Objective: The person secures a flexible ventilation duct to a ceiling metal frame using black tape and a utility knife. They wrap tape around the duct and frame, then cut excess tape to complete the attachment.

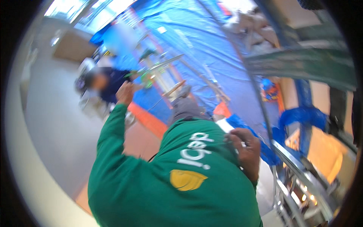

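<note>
My left hand (125, 93) reaches forward at the end of a green sleeve, beside the dark shirt (114, 80) of a person lower down. Its fingers are smeared by motion, so their grip is unclear. Just beyond it is a blurred green object (145, 77), whose kind I cannot make out. My right hand (247, 153) is held close to my green sweatshirt (204, 178), fingers curled inward. A small pale spot shows between those fingers; what it is cannot be told.
Blue plastic sheeting (196, 45) with orange edging (147, 121) covers much of the floor. On the right stand metal rails (298, 174) and a dark green beam (302, 66). An orange-yellow panel (325, 153) is behind the rails. Ahead lies a wooden strip (211, 87).
</note>
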`<state>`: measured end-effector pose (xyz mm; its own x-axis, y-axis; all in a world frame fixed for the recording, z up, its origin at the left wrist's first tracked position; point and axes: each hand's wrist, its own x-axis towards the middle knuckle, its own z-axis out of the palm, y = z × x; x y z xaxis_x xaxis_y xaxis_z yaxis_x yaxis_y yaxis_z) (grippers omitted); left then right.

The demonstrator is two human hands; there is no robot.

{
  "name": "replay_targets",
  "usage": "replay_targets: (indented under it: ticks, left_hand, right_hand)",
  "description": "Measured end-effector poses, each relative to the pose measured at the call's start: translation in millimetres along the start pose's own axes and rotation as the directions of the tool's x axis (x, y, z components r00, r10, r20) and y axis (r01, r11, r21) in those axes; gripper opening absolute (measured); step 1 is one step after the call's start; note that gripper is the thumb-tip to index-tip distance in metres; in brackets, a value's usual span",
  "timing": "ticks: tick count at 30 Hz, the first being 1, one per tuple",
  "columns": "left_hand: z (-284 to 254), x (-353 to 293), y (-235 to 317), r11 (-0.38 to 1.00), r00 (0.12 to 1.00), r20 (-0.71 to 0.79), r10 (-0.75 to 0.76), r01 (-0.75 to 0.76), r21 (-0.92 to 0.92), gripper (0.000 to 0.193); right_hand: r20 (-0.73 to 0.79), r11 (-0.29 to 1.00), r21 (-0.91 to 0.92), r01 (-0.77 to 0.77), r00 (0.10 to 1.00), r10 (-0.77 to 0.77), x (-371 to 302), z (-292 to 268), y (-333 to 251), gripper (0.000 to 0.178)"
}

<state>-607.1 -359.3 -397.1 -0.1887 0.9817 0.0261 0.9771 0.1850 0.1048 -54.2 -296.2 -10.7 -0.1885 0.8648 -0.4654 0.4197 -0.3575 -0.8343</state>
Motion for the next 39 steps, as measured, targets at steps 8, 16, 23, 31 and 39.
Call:
replay_targets:
  ticks: [8,16,23,31,39]
  left_hand:
    - [-152,68,231,0.636,0.864,0.202,0.461,-0.163,-0.754,0.015]
    - [-256,71,391,0.135,0.573,-0.006,0.819,-0.203,-0.970,0.021]
    - [-308,77,458,0.027,0.301,0.010,0.954,-0.051,-0.998,0.025]
    - [-322,78,521,0.038,0.040,0.032,0.999,-0.158,-0.987,0.030]
    - [-326,147,531,0.072,0.494,0.009,0.870,-0.110,-0.991,0.029]
  right_hand:
    - [0.014,0.989,-0.108,0.098,0.995,-0.097,2,-7,44,0.034]
    - [-0.239,0.928,-0.332,0.167,0.937,-0.254,-17,14,92,0.064]
    - [-0.310,0.991,-0.028,0.131,0.941,-0.133,-79,-10,68,0.040]
    - [-0.630,0.977,-0.184,0.111,0.749,-0.204,-124,-11,70,0.029]
    - [-0.879,0.958,0.215,0.191,0.464,0.105,-166,-24,118,0.021]
